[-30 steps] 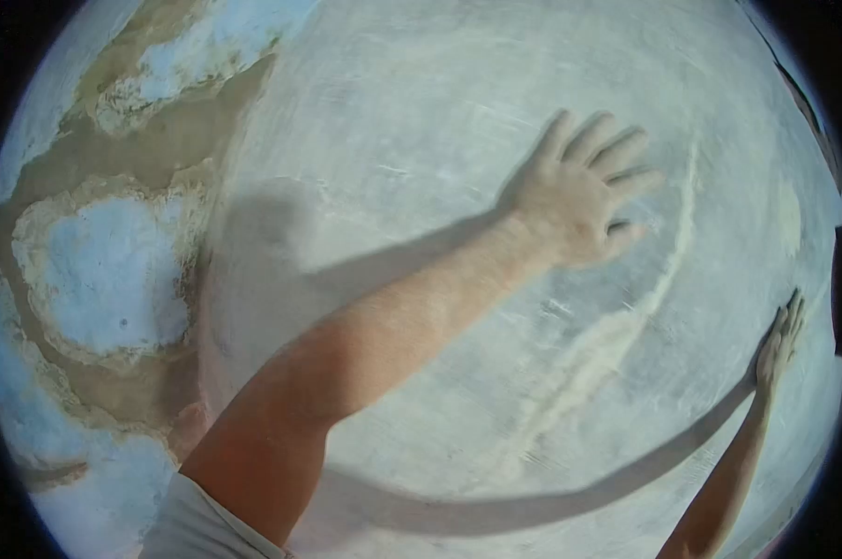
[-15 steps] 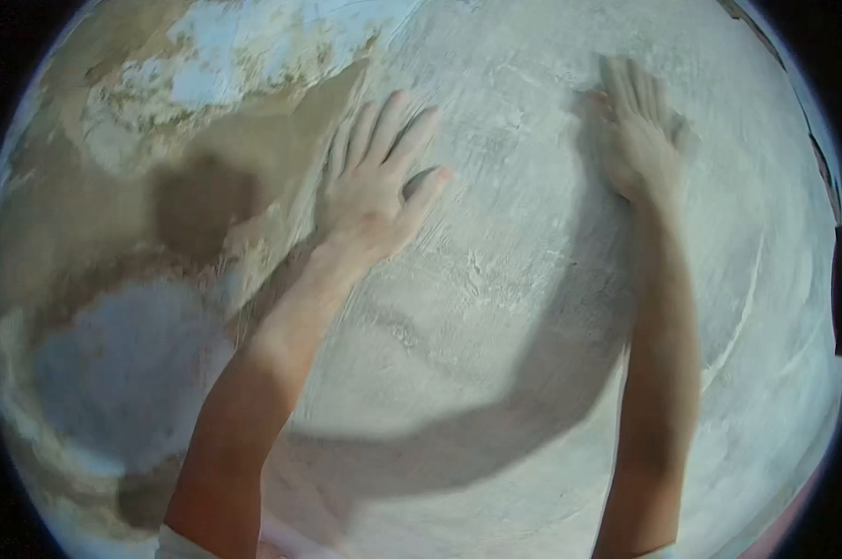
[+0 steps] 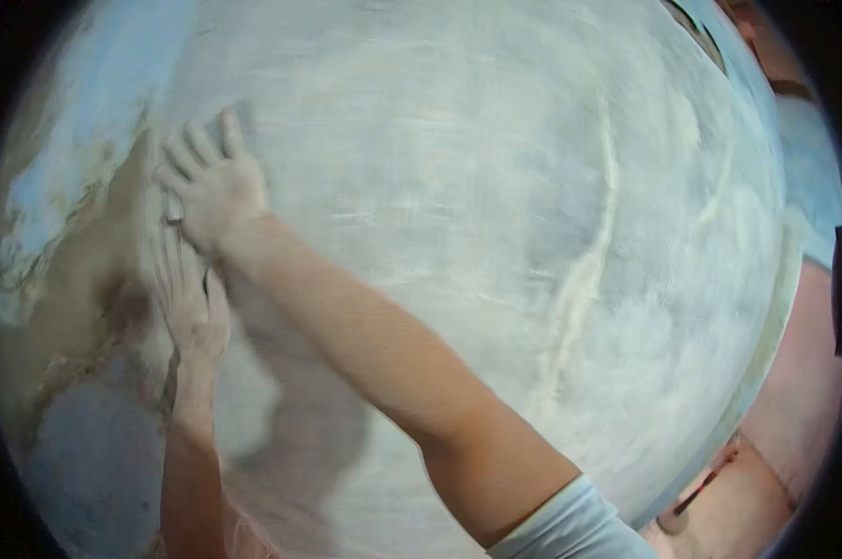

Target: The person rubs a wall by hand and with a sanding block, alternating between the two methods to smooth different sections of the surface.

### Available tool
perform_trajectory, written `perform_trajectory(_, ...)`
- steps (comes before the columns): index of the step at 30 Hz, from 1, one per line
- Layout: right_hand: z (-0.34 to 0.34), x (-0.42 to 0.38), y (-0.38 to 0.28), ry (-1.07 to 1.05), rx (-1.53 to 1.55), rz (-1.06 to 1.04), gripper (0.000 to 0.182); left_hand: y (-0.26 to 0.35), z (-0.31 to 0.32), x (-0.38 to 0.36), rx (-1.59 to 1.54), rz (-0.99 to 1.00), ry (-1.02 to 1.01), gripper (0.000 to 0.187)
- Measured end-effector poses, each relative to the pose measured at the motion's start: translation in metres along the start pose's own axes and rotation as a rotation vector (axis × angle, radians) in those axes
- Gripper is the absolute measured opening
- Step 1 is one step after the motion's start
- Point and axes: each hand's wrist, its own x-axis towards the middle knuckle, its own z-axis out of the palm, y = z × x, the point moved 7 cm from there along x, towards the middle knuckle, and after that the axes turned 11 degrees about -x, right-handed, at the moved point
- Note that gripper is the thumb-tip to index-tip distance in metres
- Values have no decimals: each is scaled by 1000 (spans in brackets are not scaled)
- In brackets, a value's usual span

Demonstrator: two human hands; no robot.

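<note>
A pale grey, streaky surface (image 3: 458, 233) with raised wrinkles fills the middle of the head view. Along its left border, my left hand (image 3: 196, 317) lies flat, fingers stretched upward. My right hand (image 3: 224, 191) has crossed over to that side and rests just above it, fingers spread against the surface. Its lower edge partly covers the fingertips of my left hand. Neither hand holds anything. Left of both hands begins a brown, patchy area (image 3: 95, 279) with a bluish patch (image 3: 100, 456) below.
Beyond the curved right border of the pale surface is a pinkish area (image 3: 775, 373). A thin dark stick-like thing (image 3: 699, 492) with a pale round end lies at the lower right. Blue and reddish-brown shapes (image 3: 766, 47) show at the upper right.
My right hand has swung from the upper right across to the left, beside my left hand. The view has turned rightward, so the brown area sits further left.
</note>
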Motion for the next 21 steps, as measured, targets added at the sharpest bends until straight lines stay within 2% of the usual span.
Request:
perform_trajectory(2, -5, -19, 20, -19, 33, 39, 71, 46, 16, -2, 2, 84, -10, 74)
perform_trajectory(5, -30, -78, 87, -29, 23, 156, 70, 112, 33, -7, 26, 185, 2, 75)
perform_trajectory(9, -47, -168, 198, 177, -71, 330, 65, 214, 85, -17, 182, 206, -150, 80)
perform_trajectory(11, -64, -220, 256, 154, -106, 387, 60, 280, 97, -8, 36, 268, -108, 80)
perform_trajectory(13, -84, -282, 326, 97, -211, 517, 58, 350, 119, 2, -20, 230, -143, 80)
perform_trajectory(16, -110, -384, 418, 53, -292, 624, 63, 446, 145, 5, -17, 308, -137, 74)
perform_trajectory(17, -116, -416, 445, 1, -344, 663, 67, 472, 151, 7, -38, 321, -143, 74)
perform_trajectory(21, -139, -537, 519, -35, -301, 858, 66, 557, 183, -3, -172, 477, -204, 68)
